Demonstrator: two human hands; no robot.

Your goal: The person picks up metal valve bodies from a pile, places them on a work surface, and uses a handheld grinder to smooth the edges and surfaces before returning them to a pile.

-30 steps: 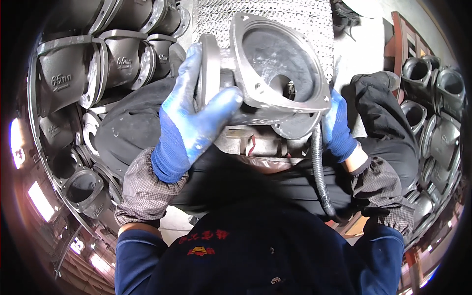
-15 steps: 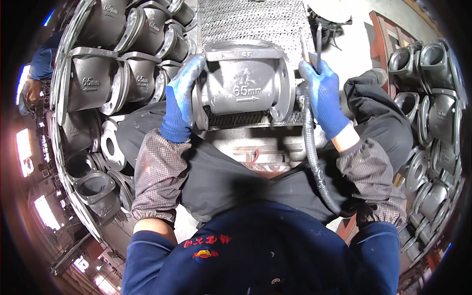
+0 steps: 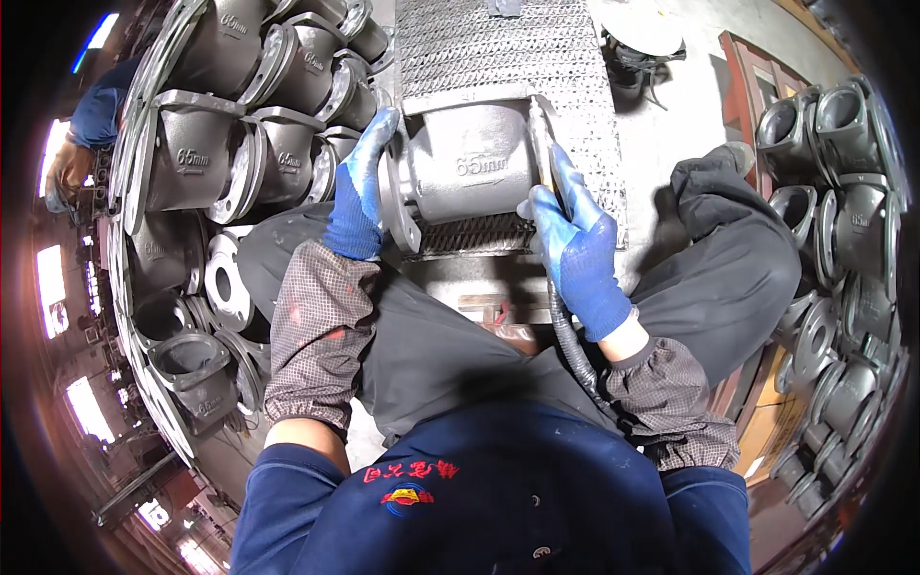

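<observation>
A silver-grey cast valve body (image 3: 470, 158) with flanged ends and raised lettering lies in front of me on a metal mesh-topped bench (image 3: 498, 57). My left hand (image 3: 364, 177), in a blue coated glove, is closed on its left flange, fingers along the outer side. At the right flange, my right hand (image 3: 580, 235), gloved alike, grips a slender rod-like tool (image 3: 542, 134) whose tip lies against or just in front of the casting's right edge; contact is unclear. From the fist a dark ribbed hose (image 3: 567, 335) runs down toward my lap.
Stacked grey castings (image 3: 196, 158) rise close on my left, more castings (image 3: 862, 225) on my right. Beyond the bench's right side stands a round white-topped stool (image 3: 652, 34). My knees flank the bench. Another person's arm (image 3: 91, 125) shows at the far left.
My right hand has moved left and nearer to me, bringing the tool to the casting's right flange. The hose has swung left with it. My left hand keeps its hold; the casting has tilted slightly.
</observation>
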